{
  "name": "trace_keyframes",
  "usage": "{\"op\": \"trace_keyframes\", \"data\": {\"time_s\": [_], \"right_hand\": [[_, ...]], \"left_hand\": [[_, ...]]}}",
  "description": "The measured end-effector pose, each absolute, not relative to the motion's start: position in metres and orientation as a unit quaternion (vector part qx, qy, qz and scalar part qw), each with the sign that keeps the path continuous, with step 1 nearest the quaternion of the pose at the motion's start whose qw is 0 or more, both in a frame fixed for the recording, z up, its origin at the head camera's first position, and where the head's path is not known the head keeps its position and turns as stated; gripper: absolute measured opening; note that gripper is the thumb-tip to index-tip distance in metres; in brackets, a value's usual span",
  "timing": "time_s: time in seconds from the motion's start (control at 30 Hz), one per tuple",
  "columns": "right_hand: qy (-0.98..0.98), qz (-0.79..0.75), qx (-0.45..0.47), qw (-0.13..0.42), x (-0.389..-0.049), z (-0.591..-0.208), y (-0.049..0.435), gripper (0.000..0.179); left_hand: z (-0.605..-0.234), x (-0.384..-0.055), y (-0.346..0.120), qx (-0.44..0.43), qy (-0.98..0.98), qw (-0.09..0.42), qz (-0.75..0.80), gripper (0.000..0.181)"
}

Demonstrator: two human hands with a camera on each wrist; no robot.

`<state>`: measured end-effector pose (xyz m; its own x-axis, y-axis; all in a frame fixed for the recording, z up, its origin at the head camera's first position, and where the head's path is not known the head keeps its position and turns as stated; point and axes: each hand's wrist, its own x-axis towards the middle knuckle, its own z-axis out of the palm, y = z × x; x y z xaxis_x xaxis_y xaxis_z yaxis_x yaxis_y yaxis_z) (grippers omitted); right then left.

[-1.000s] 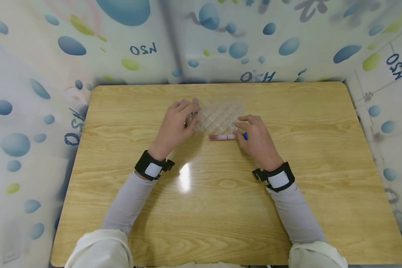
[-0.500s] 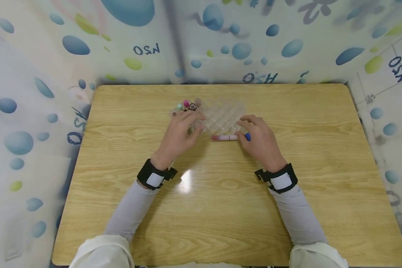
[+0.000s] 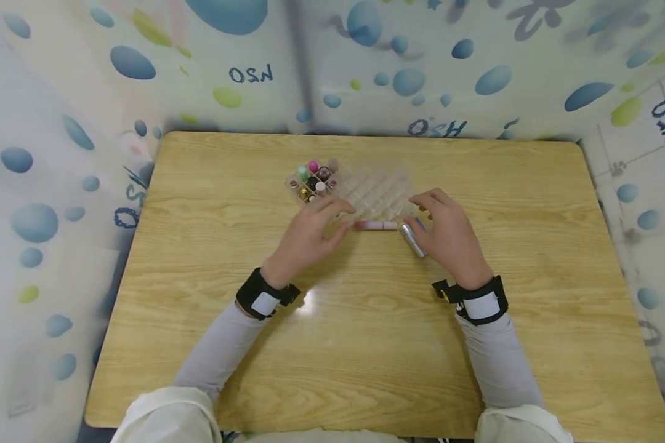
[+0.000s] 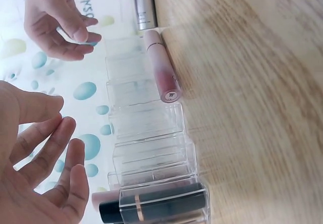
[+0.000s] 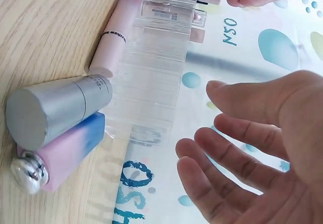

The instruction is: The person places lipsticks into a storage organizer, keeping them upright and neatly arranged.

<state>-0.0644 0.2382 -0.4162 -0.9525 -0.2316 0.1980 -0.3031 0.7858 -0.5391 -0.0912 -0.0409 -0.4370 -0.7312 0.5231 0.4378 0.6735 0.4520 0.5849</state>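
Note:
A clear compartmented organizer [image 3: 378, 189] stands near the table's back, with several lipsticks and bottles [image 3: 313, 178] filling its left end. My left hand [image 3: 313, 231] hovers at its front left, relaxed and holding nothing. Along the front side lies a pink lip gloss tube [image 3: 375, 226]. Beside its right end are a silver tube [image 5: 55, 108] and a pink-and-blue lipstick [image 5: 75, 151] with a silver knob, touching each other. My right hand [image 3: 449, 237] is above these two with loosely bent fingers; nothing is in its grasp in the right wrist view.
The wooden table [image 3: 366, 344] reaches forward to a patterned sheet [image 3: 354, 74] that hangs behind and at the sides. In the left wrist view, a black tube [image 4: 171, 206] stands in an organizer compartment.
My left hand has drawn back from the filled compartments toward the front right, uncovering them. My right hand has shifted slightly right, and the silver tube has come into view.

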Motion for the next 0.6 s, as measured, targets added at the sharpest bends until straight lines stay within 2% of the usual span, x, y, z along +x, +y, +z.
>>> {"op": "trace_keyframes", "data": {"time_s": [0.2,0.37,0.6], "right_hand": [[-0.947,0.293,0.128,0.016,-0.058,-0.417,0.242,0.025],[-0.955,0.264,0.136,-0.021,-0.054,-0.425,0.240,0.024],[-0.967,0.223,0.117,-0.023,-0.048,-0.438,0.235,0.012]], "left_hand": [[-0.441,-0.087,-0.041,-0.359,-0.846,0.097,-0.383,0.019],[-0.440,-0.083,-0.040,-0.363,-0.844,0.093,-0.382,0.018],[-0.444,-0.079,-0.039,-0.367,-0.846,0.074,-0.380,0.020]]}}
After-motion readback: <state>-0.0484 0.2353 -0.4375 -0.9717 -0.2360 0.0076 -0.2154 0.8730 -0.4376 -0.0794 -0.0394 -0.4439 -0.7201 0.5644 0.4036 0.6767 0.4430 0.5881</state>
